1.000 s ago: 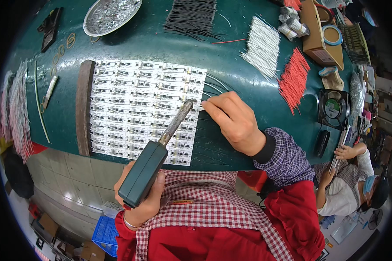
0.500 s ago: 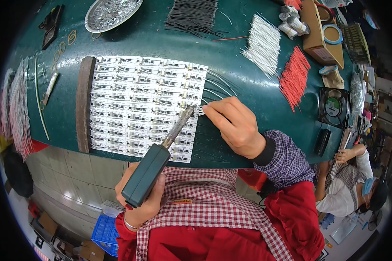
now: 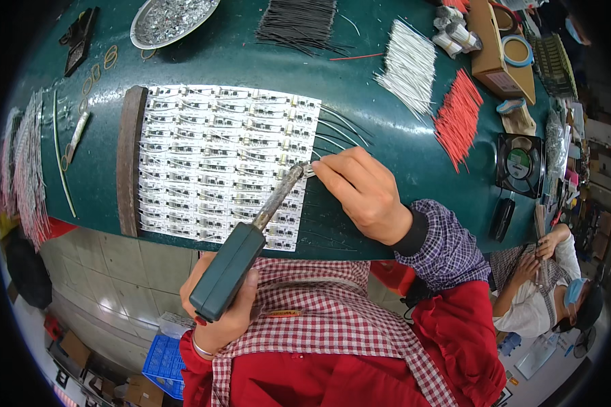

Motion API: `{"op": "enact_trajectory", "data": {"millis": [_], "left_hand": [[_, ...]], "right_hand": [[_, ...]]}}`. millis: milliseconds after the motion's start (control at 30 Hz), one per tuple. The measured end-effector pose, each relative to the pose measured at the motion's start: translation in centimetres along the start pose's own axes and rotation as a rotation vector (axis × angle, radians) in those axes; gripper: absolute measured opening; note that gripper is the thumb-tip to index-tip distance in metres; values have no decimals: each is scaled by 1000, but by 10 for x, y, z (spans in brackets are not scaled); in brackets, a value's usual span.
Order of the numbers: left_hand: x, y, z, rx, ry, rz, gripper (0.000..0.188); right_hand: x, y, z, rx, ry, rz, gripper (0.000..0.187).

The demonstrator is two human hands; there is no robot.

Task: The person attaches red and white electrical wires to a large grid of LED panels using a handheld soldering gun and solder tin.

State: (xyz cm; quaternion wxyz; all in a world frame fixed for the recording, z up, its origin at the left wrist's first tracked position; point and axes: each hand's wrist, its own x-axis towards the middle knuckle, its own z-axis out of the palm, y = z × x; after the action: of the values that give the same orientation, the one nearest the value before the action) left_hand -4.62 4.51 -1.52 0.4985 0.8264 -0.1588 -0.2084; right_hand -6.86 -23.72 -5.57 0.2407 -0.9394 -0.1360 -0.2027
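My left hand (image 3: 232, 324) is wrapped round the dark green handle of a soldering iron (image 3: 228, 273). The iron slants up and right, its tip over the right edge of a white circuit board panel (image 3: 190, 169). There, my right hand (image 3: 364, 197) pinches a thin white wire (image 3: 309, 169) between thumb and index finger, its end beside the iron's tip. The fingertips hide part of the wire, and I cannot tell whether tip and wire touch. Several white and black wires stick out from the panel's right edge, above my right hand. Rows of small components and wires cover the panel.
A brown bar (image 3: 130, 163) lies along the panel's left edge. Beyond are a metal bowl of solder scraps (image 3: 173, 24) and bundles of black wires (image 3: 296, 26), white wires (image 3: 409, 68) and red wires (image 3: 458, 119). A small fan (image 3: 520, 166) sits at right; a co-worker (image 3: 546, 285) is beyond.
My hands and the iron stay nearly in place; the view shifts slightly. The co-worker's hands at the far right have moved.
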Motion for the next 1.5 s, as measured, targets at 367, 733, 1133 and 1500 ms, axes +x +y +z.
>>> {"op": "enact_trajectory", "data": {"millis": [367, 733, 1133, 1500], "left_hand": [[-12, -10, -2, 11, 81, 64, 22], [-13, -4, -4, 16, 22, 45, 23], [-17, -7, -2, 21, 4, 14, 23], [-28, -14, -5, 4, 70, 90, 25]], "right_hand": [[-2, -6, -2, -12, 51, -27, 35], [-10, -13, -2, 13, -7, 4, 38], [-9, -15, -2, -29, -35, 15, 34], [-12, -24, -2, 27, 28, -14, 34]]}}
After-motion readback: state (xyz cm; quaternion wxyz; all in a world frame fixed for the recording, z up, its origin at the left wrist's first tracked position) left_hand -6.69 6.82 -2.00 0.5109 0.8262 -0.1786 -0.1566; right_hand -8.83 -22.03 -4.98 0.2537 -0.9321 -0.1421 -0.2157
